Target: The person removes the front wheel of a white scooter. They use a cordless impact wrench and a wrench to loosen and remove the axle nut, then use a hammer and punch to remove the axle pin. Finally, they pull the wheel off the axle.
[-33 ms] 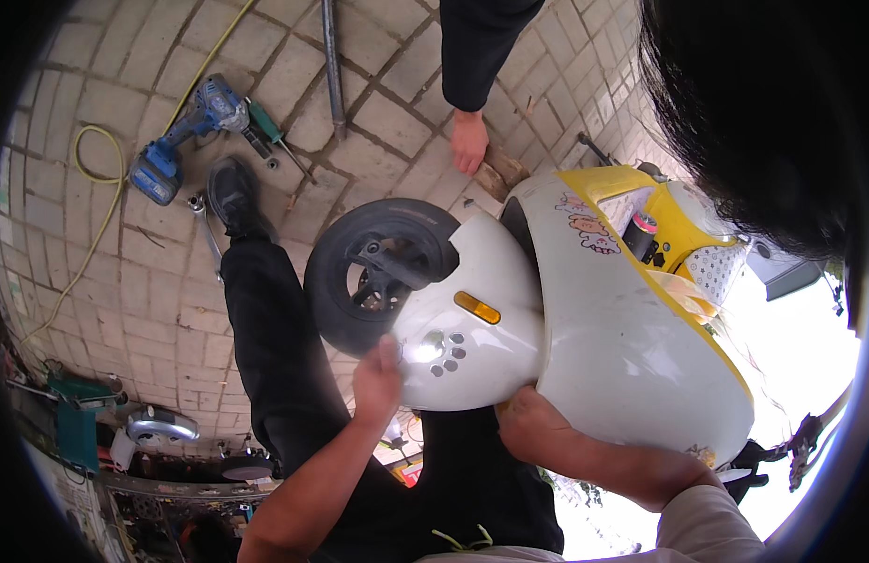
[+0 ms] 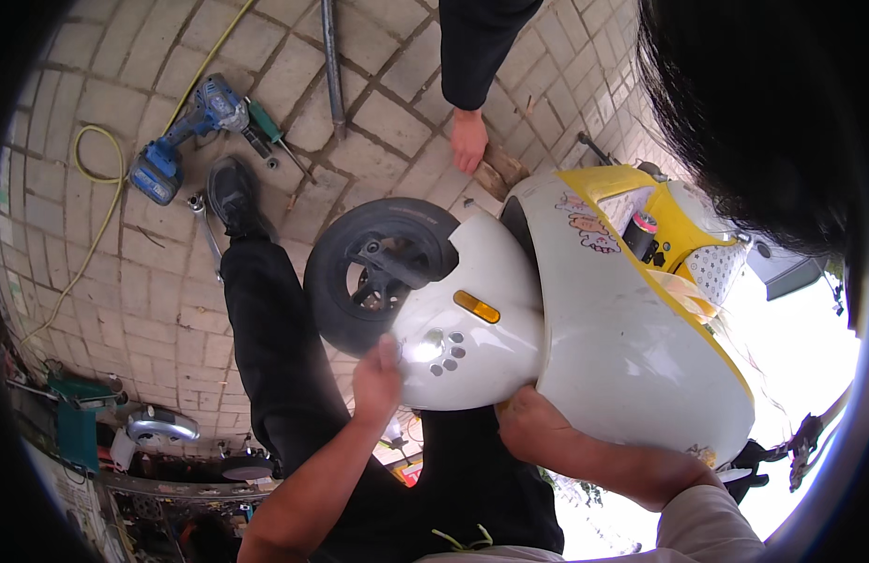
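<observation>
A white scooter lies tipped over in front of me, with its front wheel (image 2: 378,272) to the left. Over the wheel sits a glossy white front fender (image 2: 491,366) bearing an orange reflector (image 2: 477,307) and a silver paw-print sticker (image 2: 448,353). My left hand (image 2: 378,383) grips the fender's left edge, thumb on top. My right hand (image 2: 538,427) is closed on the fender's near edge, by the seam with the large white front panel (image 2: 632,357); its fingertips are hidden underneath.
Another person's hand (image 2: 469,141) is by a wooden block (image 2: 500,172). A blue cordless impact wrench (image 2: 190,131), green-handled screwdriver (image 2: 270,127), ratchet wrench (image 2: 207,230) and metal bar (image 2: 333,70) lie on the paving. A yellow hose (image 2: 106,225) runs along the left. Dark hair covers the upper right.
</observation>
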Demonstrator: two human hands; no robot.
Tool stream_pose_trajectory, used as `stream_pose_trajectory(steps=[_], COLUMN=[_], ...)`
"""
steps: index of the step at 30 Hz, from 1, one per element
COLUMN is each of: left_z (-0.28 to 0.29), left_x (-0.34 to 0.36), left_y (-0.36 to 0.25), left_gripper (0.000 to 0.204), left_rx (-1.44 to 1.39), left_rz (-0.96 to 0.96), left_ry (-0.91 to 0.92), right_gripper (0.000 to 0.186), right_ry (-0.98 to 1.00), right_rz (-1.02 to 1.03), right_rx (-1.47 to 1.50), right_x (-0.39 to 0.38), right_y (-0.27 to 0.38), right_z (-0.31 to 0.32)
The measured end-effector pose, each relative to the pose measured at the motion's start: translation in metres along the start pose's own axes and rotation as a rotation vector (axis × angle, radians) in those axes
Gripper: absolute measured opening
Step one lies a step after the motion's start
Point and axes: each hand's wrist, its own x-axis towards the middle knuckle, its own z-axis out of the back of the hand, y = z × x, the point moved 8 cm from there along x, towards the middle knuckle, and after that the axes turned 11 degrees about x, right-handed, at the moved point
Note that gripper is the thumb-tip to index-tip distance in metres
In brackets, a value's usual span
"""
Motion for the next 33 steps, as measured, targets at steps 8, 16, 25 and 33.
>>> stream_pose_trajectory(steps=[8, 16, 25, 33], left_z=[0.001, 0.005, 0.008, 0.01], left_x=[0.01, 0.022, 0.029, 0.032], left_y=[0.004, -0.003, -0.007, -0.006], left_gripper=[0.063, 0.065, 0.065, 0.063], left_rx=[-0.072, 0.116, 0.163, 0.121], left_rz=[0.05, 0.024, 0.062, 0.093], left_ry=[0.012, -0.006, -0.042, -0.033], right_gripper=[0.022, 0.02, 0.023, 0.045], right_ry=[0.06, 0.064, 0.016, 0.04], right_rz=[-0.025, -0.024, -0.04, -0.057], right_rx=[0.021, 0.019, -0.001, 0.005], right_x=[0.01, 0.017, 0.021, 0.023], right_y=[-0.001, 0.0, 0.002, 0.001], right_z=[-0.002, 0.001, 0.0, -0.002])
